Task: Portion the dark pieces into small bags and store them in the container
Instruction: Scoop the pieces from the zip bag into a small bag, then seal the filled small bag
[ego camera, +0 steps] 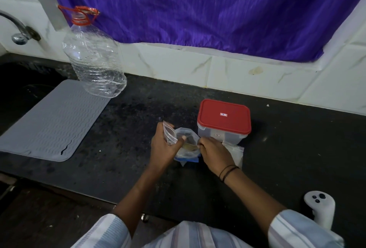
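Head view: the left hand grips a small clear bag; the right hand pinches the rim of a larger bag holding dark pieces on the black counter, just beside the red-lidded container, lid on.

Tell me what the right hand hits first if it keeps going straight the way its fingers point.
The right hand points left, into the open bag it is already pinching; beyond that lies the left hand holding a small bag. So probably the open bag's contents first, though depth is unclear.
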Demonstrator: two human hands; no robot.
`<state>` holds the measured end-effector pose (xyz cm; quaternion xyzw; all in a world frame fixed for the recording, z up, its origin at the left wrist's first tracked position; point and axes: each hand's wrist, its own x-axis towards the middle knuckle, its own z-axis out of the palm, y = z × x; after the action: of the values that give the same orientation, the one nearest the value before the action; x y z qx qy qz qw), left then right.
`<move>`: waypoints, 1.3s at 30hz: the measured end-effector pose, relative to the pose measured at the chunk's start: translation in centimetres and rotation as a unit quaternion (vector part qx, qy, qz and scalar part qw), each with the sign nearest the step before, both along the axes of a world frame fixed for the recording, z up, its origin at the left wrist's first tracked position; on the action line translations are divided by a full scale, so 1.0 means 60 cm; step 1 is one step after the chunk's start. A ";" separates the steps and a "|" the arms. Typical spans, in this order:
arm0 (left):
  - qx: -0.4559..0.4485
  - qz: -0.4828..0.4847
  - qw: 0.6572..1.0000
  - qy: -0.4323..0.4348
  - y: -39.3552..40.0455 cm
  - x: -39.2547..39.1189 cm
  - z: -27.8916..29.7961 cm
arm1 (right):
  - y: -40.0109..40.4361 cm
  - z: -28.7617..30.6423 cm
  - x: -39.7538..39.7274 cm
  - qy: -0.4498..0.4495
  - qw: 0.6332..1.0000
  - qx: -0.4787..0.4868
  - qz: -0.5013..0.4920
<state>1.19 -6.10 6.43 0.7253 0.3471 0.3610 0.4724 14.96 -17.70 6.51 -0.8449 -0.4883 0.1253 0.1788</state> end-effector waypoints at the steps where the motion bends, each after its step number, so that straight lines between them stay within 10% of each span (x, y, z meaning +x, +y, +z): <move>1: 0.004 0.002 1.000 -0.002 -0.002 0.001 0.002 | 0.000 -0.006 0.002 -0.001 1.000 -0.007 0.008; 6: 0.011 -0.006 1.000 0.011 -0.015 0.008 0.007 | -0.012 -0.016 0.005 -0.102 0.992 0.063 0.026; 14: 0.014 -0.050 0.998 0.038 -0.054 0.033 0.026 | -0.040 0.059 -0.032 0.022 0.969 0.218 0.115; 23: 0.006 -0.103 0.991 0.079 -0.081 0.042 0.024 | -0.059 0.062 -0.027 0.268 0.912 0.293 -0.102; 32: -0.053 -0.205 0.977 -0.004 -0.110 0.042 -0.008 | -0.088 0.026 -0.033 0.119 0.915 0.356 -0.150; 39: -0.155 -0.170 0.971 -0.066 -0.157 0.077 -0.010 | -0.127 0.002 -0.031 0.165 0.888 0.388 -0.185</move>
<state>5.84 -15.52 5.84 0.6665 0.2388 0.2642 0.6550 13.12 -25.34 6.65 -0.7502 -0.2967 0.0278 0.5903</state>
